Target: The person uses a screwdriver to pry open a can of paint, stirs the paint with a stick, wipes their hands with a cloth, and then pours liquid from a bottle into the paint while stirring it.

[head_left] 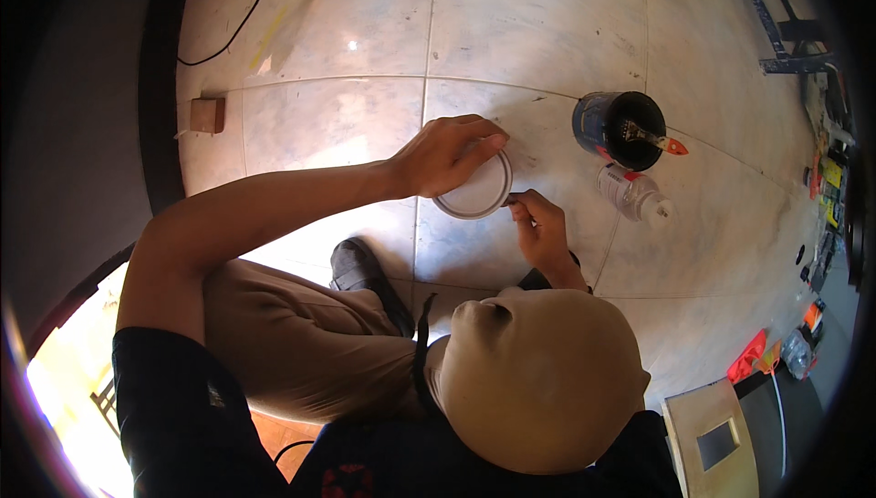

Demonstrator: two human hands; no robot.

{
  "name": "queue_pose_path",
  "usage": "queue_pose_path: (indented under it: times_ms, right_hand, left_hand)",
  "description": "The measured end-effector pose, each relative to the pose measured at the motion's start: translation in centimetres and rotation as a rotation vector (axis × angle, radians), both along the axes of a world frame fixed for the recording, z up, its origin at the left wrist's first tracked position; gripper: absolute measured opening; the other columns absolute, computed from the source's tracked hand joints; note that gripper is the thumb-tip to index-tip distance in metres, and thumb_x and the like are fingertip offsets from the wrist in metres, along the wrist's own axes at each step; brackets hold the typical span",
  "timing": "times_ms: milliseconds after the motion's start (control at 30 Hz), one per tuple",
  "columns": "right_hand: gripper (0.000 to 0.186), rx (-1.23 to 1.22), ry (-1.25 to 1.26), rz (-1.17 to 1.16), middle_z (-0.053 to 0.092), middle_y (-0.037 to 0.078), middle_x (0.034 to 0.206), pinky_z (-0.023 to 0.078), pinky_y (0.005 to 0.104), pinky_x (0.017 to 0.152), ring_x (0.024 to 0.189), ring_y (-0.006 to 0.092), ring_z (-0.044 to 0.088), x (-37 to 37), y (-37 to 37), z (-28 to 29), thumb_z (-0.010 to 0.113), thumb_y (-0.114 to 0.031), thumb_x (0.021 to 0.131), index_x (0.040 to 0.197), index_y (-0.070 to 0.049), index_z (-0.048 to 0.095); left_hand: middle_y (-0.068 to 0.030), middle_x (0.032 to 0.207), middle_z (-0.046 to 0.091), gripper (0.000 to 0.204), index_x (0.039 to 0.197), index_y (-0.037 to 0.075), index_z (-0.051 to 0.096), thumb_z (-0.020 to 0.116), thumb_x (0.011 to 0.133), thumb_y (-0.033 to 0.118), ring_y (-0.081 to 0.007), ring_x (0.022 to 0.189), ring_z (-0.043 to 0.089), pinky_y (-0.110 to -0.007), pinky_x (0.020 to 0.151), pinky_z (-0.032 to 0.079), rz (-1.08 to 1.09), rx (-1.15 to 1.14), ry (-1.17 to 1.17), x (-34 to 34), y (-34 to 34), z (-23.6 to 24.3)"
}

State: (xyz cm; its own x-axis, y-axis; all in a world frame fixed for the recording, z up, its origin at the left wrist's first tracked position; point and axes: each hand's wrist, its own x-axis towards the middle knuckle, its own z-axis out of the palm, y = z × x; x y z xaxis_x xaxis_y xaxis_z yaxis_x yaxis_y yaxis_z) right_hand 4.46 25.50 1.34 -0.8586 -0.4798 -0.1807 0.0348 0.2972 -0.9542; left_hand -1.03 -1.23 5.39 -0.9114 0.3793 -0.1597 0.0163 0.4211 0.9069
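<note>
A round container with a pale lid [473,195] sits in front of me on the tiles. My left hand [452,156] lies over its far left part with fingers curved around the edge, holding it. My right hand [538,229] pinches a small dark thing [510,201], perhaps a flat tool, against the right side of the rim; its exact kind is unclear. Beyond my right hand are a dark bucket [589,124] with a red-tipped paintbrush [671,146] resting in it, and a clear plastic bottle [625,188] lying on its side.
A wooden block [206,115] and black cable [233,33] are at the left, near a dark edge. A paint-marked blue metal frame [776,28] is upper right. Assorted supplies [830,188] line the right side; a cream panel [707,443] is lower right. My bent legs are below.
</note>
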Motion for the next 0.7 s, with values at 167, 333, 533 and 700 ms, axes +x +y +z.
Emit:
queue_pose_path:
  times_ms: [167, 333, 533, 700]
  right_hand:
    - [0.017, -0.084, 0.041, -0.03, 0.069, 0.009, 0.085, 0.052, 0.0304, 0.07, 0.074, 0.0155, 0.063, 0.6, -0.4, -2.8, 0.061, -0.011, 0.111, 0.11, 0.002, 0.072]
    - [0.017, 0.07, 0.114, -0.065, 0.07, 0.011, 0.085, 0.052, 0.0331, 0.067, 0.072, 0.0191, 0.064, 0.3, -0.3, 0.7, 0.064, -0.013, 0.11, 0.112, 0.0, 0.075]
    - [0.016, 0.286, 0.2, -0.07, 0.074, 0.014, 0.09, 0.053, 0.0382, 0.065, 0.069, 0.0287, 0.066, 0.2, 0.9, 4.2, 0.068, -0.016, 0.108, 0.111, -0.003, 0.078]
    - [0.017, 0.323, 0.315, -0.102, 0.076, 0.015, 0.092, 0.054, 0.0409, 0.064, 0.074, 0.0327, 0.071, 1.6, 1.4, 4.1, 0.069, -0.018, 0.107, 0.111, -0.004, 0.078]
  left_hand:
    - [-0.022, 0.124, 0.075, 0.042, 0.129, -0.001, 0.071, 0.049, 0.116, 0.032, -0.0415, 0.116, 0.071, -0.048, 0.104, 0.055, -0.11, -0.078, -0.079, -0.5, -0.5, 0.4]
    - [-0.0233, 0.141, 0.062, 0.064, 0.145, 0.001, 0.059, 0.067, 0.104, 0.05, -0.0432, 0.134, 0.059, -0.051, 0.114, 0.047, -0.159, -0.245, 0.024, -0.5, -1.3, 1.4]
    - [-0.0249, 0.158, 0.046, 0.108, 0.16, 0.004, 0.042, 0.094, 0.078, 0.052, -0.0439, 0.147, 0.047, -0.055, 0.122, 0.041, -0.375, -0.416, 0.383, 1.2, -1.3, 4.5]
    - [-0.0246, 0.16, 0.047, 0.108, 0.159, -0.001, 0.042, 0.095, 0.075, 0.041, -0.0393, 0.146, 0.05, -0.049, 0.118, 0.048, -0.65, -0.67, 0.366, 0.8, 0.1, 6.1]
